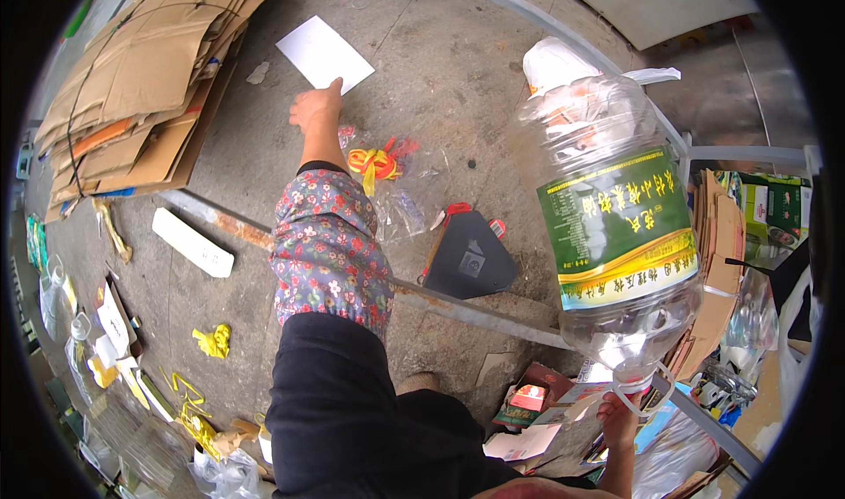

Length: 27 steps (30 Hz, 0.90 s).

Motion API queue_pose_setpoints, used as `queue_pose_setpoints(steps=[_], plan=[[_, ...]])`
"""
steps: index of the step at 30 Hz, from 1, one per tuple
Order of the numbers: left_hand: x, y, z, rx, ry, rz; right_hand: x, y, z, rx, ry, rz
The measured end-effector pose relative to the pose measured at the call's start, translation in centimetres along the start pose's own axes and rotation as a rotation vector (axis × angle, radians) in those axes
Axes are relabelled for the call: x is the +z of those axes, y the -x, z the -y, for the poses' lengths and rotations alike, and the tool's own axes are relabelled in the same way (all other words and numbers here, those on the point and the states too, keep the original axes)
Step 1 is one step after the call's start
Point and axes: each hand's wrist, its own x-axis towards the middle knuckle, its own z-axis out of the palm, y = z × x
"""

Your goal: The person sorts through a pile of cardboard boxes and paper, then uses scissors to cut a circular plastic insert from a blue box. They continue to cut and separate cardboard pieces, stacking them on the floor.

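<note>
A large clear plastic oil bottle point(614, 222) with a green and yellow label is held neck-down at the right by my right hand point(620, 416), whose fingers close around its neck and handle. My left hand point(317, 108) reaches over the concrete floor to the near edge of a white sheet point(325, 53), thumb at that edge; whether it grips the sheet cannot be told. Below that hand lie a bundle of yellow and red ribbon point(375, 163) and clear plastic film point(412, 202). A dark grey flat case point(470, 258) rests farther right.
Tied flattened cardboard point(132, 83) leans at upper left. A rusty metal bar point(462, 304) crosses the floor before me. A white carton piece point(193, 241), plastic bottles point(80, 354) and yellow scraps point(212, 342) lie left. More cardboard point(716, 261) stands right, beyond the large bottle.
</note>
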Motion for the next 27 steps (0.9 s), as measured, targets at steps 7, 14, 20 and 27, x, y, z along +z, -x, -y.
queue_pose_setpoints(steps=[7, 14, 20, 27], plan=[[1.6, 1.2, -4.7, -0.083, -0.104, -0.114, -0.2, -0.6, 0.4, 0.122, -0.025, -0.092], [1.3, -0.9, -4.2, -0.214, 0.036, -0.169, 1.8, -0.3, 1.2, 0.184, 0.002, -0.191], [-3.1, 2.3, -4.5, 0.059, 0.507, 0.346, 0.5, 2.0, -2.1, 0.277, -0.024, 0.031], [-16.1, 17.7, 6.4, 0.239, 1.133, 0.962, 6.6, 2.4, -3.6, 0.413, 0.003, 0.597]])
